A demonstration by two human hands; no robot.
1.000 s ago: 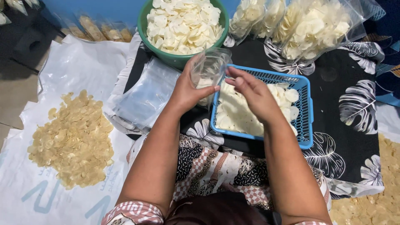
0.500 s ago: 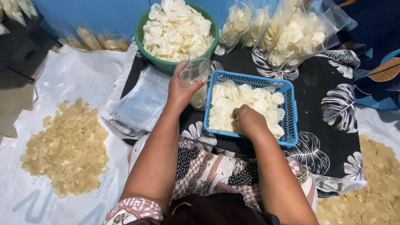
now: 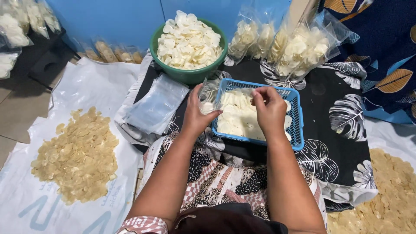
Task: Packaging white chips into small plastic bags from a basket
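Clear plastic bag [image 3: 209, 93] gripped by left hand [image 3: 197, 113]; right hand [image 3: 269, 110] fingers pinch chips over blue basket [image 3: 297, 125].

The right hand [image 3: 269, 109] hides part of the white chips [image 3: 236, 115]; its grasp is unclear.

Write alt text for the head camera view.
A seated person's left hand holds a clear plastic bag open while the right hand lifts white chips from a blue basket. A green bowl of chips and filled bags sit beyond.
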